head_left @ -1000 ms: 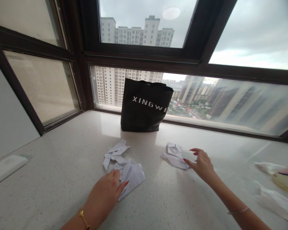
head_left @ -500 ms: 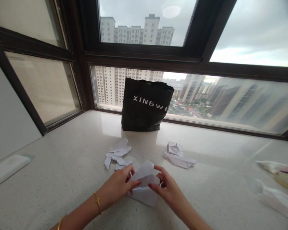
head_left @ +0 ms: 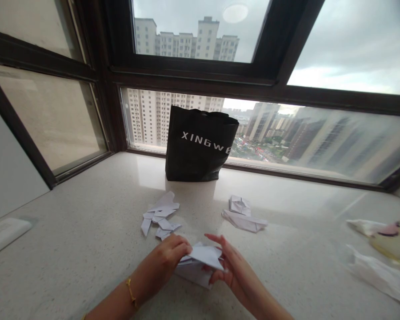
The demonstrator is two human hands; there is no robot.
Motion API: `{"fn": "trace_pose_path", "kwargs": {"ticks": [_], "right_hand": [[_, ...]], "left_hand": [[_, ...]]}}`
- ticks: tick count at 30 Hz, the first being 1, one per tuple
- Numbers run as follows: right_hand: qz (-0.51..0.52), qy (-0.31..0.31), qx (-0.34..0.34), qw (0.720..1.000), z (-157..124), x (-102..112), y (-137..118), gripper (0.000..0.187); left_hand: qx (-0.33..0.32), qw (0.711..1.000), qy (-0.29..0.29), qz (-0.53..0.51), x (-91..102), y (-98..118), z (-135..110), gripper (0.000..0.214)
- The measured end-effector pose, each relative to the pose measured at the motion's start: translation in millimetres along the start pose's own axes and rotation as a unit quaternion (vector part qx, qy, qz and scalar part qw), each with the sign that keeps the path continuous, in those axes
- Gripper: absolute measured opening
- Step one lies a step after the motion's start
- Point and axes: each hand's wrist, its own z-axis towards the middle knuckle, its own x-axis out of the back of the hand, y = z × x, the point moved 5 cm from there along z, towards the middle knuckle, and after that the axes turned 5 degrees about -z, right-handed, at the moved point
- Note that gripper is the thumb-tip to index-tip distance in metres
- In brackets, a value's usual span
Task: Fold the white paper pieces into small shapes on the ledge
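A white sheet of folded paper (head_left: 205, 255) lies between my hands near the front of the counter, its upper flap raised and bent over. My left hand (head_left: 168, 258) is closed on the paper's left side, thumb and fingers pinching the fold. At the paper's right edge is my right hand (head_left: 235, 271), its index finger stretched above the flap and its other fingertips and thumb around and under the edge. Just beyond my left hand lie several folded paper pieces (head_left: 163, 206). Farther right are a squarish folded paper (head_left: 240, 205) and a long, boat-like folded paper (head_left: 245, 221).
A black bag (head_left: 200, 151) with white lettering stands at the back against the window. A white rectangular object (head_left: 6, 235) rests at the left edge. To the right are crumpled white wrappers (head_left: 380, 273) and a yellowish clear package (head_left: 395, 242). All rest on a speckled white counter (head_left: 296, 262).
The paper's upper flap has come down from upright toward me. My left fingers have closed over the fold. My right index finger has lifted off the paper, and the thumb has dropped lower.
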Motion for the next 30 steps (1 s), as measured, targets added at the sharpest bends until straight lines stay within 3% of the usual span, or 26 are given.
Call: {"fn": "trace_pose_path", "kwargs": {"ticks": [3, 7, 10, 14, 19, 24, 30], "right_hand": [[-0.049, 0.023, 0.045, 0.998, 3.7, 12.9, -2.8, 0.05], [-0.104, 0.087, 0.13, 0.982, 4.8, 33.1, -20.4, 0.057], [-0.143, 0.115, 0.157, 0.97, 3.0, 39.0, -30.2, 0.06], [-0.177, 0.122, 0.159, 0.964, 2.8, 40.2, -30.9, 0.056], [-0.201, 0.147, 0.165, 0.955, 4.3, 46.4, -27.5, 0.053], [-0.21, 0.152, 0.176, 0.95, 4.7, 49.4, -26.2, 0.051], [-0.205, 0.159, 0.186, 0.948, 2.6, 45.6, -28.8, 0.053]], "left_hand": [[0.0, 1.0, -0.018, 0.014, 0.3, -1.6, -0.7, 0.031], [0.138, 0.989, -0.031, 0.05, 5.3, -15.9, -2.6, 0.036], [0.187, 0.978, -0.064, 0.059, 4.8, -20.1, -4.4, 0.032], [0.194, 0.977, -0.085, 0.037, 2.0, -19.4, -4.0, 0.02], [0.183, 0.978, -0.099, 0.032, -1.2, -16.4, -4.8, 0.048], [0.217, 0.965, -0.146, 0.011, -8.4, -15.5, -7.7, 0.033], [0.192, 0.977, -0.091, 0.03, -2.2, -16.3, -4.7, 0.02]]}}
